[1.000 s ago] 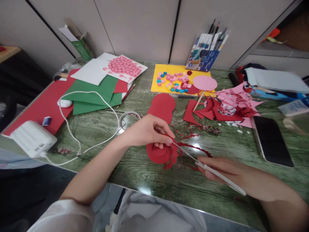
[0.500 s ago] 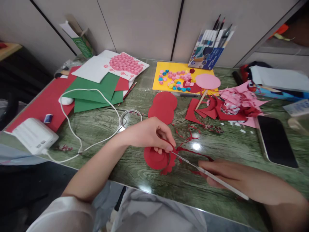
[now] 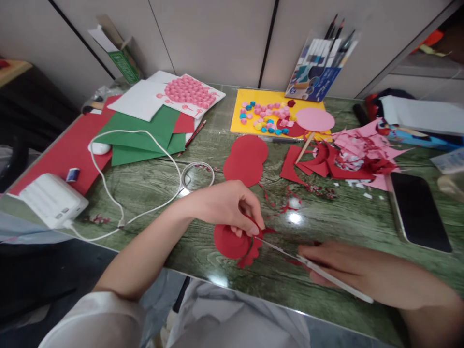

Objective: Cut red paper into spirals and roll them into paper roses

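My left hand (image 3: 232, 208) pinches the edge of a red paper spiral (image 3: 230, 241), thumb and fingers closed on it near the table's front. The spiral's outer edge is wavy, and my fingers hide part of it. In my right hand (image 3: 337, 268) is a white utility knife (image 3: 337, 280), its thin blade pointing left. The blade tip meets the paper right beside my left thumb. Behind my left hand lie overlapping red paper circles (image 3: 244, 162). Thin red paper scraps (image 3: 286, 205) are scattered to their right.
A white cable (image 3: 155, 135) loops across the left side from a power bank (image 3: 54, 200). Green paper (image 3: 141, 128) lies behind it. At the right are a phone (image 3: 420, 210) and pink paper scraps (image 3: 362, 150). Yellow card (image 3: 239, 126) holds small coloured paper pieces at the back.
The red strip that stretched right from the spiral toward my right hand now shows only as a short end. The spiral has shifted slightly toward me; both hands keep their holds.
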Tool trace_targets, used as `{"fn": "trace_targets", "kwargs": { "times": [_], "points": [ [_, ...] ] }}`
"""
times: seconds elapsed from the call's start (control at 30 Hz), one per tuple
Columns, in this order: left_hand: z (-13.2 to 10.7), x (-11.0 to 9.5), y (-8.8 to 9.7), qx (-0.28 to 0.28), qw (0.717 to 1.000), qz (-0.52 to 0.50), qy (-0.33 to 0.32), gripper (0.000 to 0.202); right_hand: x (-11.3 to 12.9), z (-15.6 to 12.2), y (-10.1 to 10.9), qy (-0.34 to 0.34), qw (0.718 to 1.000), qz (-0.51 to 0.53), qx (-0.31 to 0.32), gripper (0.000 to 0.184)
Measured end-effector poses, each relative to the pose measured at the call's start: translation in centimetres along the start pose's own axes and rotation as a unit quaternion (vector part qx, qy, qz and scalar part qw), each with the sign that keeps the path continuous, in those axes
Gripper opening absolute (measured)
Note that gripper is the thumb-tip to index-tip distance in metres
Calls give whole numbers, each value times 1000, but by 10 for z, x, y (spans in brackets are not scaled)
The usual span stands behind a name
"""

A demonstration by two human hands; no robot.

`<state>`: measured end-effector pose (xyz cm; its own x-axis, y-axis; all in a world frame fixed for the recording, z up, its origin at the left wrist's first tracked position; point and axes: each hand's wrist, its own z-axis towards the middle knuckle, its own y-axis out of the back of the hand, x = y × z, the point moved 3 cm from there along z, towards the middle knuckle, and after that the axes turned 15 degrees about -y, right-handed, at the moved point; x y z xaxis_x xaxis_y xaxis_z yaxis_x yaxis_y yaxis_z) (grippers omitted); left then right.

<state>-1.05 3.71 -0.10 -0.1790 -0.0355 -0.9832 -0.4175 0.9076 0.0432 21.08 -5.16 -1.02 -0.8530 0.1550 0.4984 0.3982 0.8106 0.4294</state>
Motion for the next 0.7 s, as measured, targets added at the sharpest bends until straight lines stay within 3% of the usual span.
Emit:
{"fn": "trace_targets", "kwargs": {
  "times": [0.1,0.7],
  "points": [
    [0,1,-1,9,1000,-3,3,13,2,0,-3,-16,998,-20,54,35],
    [1,4,-3,16,1000,-3,16,12,2,2,-3,-11,998,-2,61,35]
  ]
}}
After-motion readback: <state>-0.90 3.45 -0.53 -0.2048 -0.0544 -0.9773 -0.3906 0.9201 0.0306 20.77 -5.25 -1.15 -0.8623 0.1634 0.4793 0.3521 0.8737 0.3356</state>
